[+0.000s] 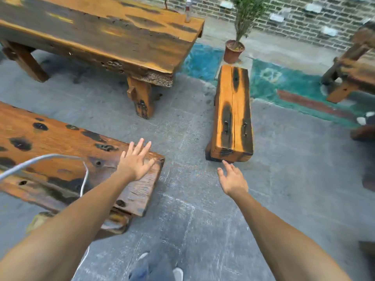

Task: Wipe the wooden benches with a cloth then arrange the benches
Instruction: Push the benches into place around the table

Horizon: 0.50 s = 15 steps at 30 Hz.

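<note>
A short orange-and-black wooden bench (233,110) stands on the grey floor ahead, its near end just beyond my right hand (233,180). That hand is open, fingers spread, reaching toward the bench end without touching it. A long wooden bench (60,151) with dark knots lies to the left. My left hand (136,161) hovers open over its right end, fingers apart. No cloth is in view.
A big wooden table (101,35) stands at the back left with a bottle (188,11) on its corner. A potted plant (234,50) sits behind the short bench. More wooden furniture (353,67) is at the right. A white cable (40,161) loops at the left.
</note>
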Each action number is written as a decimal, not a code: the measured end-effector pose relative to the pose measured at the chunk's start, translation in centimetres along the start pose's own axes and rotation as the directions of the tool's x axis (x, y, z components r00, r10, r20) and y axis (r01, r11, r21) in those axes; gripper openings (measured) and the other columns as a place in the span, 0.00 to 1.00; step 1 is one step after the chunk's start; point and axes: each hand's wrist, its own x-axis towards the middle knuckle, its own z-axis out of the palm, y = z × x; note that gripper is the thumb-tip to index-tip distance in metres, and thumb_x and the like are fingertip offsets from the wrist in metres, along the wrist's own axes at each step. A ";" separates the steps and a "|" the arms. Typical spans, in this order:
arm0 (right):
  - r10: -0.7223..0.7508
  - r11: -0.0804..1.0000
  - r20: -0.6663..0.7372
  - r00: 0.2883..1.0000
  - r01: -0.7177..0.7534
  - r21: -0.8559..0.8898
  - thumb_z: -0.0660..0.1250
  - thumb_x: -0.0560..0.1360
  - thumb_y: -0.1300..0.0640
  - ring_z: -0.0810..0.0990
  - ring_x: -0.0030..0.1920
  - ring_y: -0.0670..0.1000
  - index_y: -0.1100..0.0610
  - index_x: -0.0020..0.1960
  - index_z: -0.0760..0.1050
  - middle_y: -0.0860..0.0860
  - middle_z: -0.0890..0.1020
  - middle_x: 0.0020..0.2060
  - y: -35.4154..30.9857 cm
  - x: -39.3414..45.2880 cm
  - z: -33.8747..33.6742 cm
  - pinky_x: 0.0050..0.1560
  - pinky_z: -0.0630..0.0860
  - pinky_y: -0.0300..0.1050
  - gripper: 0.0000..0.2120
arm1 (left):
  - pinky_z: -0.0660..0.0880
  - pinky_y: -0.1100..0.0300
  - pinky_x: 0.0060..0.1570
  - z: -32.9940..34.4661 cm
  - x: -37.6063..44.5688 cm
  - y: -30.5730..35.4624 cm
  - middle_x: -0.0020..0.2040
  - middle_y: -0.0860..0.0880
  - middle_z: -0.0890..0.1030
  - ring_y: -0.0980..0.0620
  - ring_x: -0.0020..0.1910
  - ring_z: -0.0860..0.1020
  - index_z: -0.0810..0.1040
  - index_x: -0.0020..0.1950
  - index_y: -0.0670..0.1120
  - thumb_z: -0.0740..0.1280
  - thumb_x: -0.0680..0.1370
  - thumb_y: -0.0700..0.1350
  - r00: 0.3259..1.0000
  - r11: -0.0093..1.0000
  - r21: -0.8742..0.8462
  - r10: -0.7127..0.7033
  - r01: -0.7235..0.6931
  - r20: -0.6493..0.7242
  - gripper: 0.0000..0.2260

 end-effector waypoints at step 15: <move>0.077 0.994 0.160 0.984 -0.087 0.058 0.53 0.84 0.42 0.54 0.81 0.53 0.46 0.81 0.55 0.50 0.55 0.82 18.0 27.8 -17.6 0.79 0.55 0.55 0.27 | 0.50 0.39 0.79 6.0 30.3 27.9 0.83 0.52 0.42 0.43 0.82 0.42 0.43 0.82 0.52 0.53 0.82 0.62 0.971 0.982 -0.138 -0.101 0.133 0.216 0.34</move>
